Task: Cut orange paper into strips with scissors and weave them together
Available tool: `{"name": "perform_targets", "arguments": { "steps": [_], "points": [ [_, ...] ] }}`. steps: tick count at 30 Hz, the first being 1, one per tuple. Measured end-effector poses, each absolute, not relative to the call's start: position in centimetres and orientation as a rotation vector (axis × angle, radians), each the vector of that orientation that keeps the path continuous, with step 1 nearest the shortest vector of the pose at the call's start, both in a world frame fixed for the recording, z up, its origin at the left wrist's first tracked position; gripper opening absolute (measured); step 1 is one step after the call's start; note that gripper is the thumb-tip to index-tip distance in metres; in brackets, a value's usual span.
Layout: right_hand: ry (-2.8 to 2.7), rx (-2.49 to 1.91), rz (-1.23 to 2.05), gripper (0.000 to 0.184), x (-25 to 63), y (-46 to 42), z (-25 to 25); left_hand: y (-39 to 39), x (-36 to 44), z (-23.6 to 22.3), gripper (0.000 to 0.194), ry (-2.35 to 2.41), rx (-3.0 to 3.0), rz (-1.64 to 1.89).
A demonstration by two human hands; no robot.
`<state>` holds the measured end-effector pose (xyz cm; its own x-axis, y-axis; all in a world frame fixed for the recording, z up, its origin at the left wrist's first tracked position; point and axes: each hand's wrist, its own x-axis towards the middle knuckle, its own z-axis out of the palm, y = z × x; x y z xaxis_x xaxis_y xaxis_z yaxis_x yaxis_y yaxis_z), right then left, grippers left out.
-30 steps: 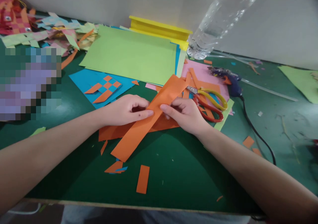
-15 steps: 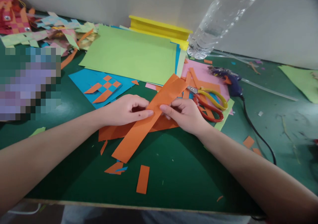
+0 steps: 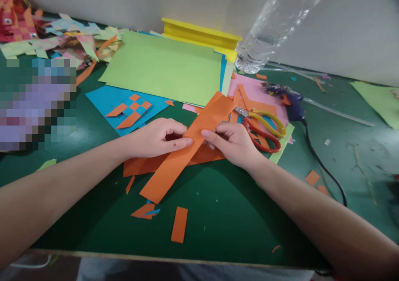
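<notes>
A long orange paper strip (image 3: 174, 164) slants across the middle of the view, held up above the table. My left hand (image 3: 160, 139) pinches its left edge, thumb on top and fingers partly hidden beneath. From the other side my right hand (image 3: 233, 141) grips the strip between thumb and bent fingers. Under the strip lies a larger orange sheet (image 3: 137, 168). Scissors (image 3: 264, 129) with one yellow and one red handle lie just beyond my right hand. Past my left hand, a woven orange and blue paper fish (image 3: 134, 110) rests on a blue sheet (image 3: 99, 102).
Green paper sheets (image 3: 165, 69) are stacked at the back by a yellow holder (image 3: 201, 35). A water bottle (image 3: 262, 35) stands behind. A corded glue gun (image 3: 293, 102) lies at right. Orange scraps (image 3: 179, 225) dot the front; paper cuttings (image 3: 75, 40) pile up back left.
Almost nothing differs. Both hands keep their hold on the orange strip, whose lower end has shifted very slightly.
</notes>
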<state>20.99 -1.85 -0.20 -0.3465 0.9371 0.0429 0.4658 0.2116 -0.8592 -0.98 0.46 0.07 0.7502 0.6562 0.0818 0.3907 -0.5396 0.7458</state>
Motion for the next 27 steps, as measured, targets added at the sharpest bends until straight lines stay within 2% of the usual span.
{"name": "perform_targets", "arguments": {
  "steps": [12, 27],
  "points": [
    [-1.931, -1.301, 1.034, 0.050, 21.04, -1.96, -0.44, 0.47, -1.07, -0.03, 0.041, 0.797, 2.226, 0.452],
    [-1.941, -1.300, 1.040, 0.055, 20.92, -1.94, -0.24, 0.48, -0.96, -0.09, 0.040, 0.761, 2.249, 0.468]
  ]
}}
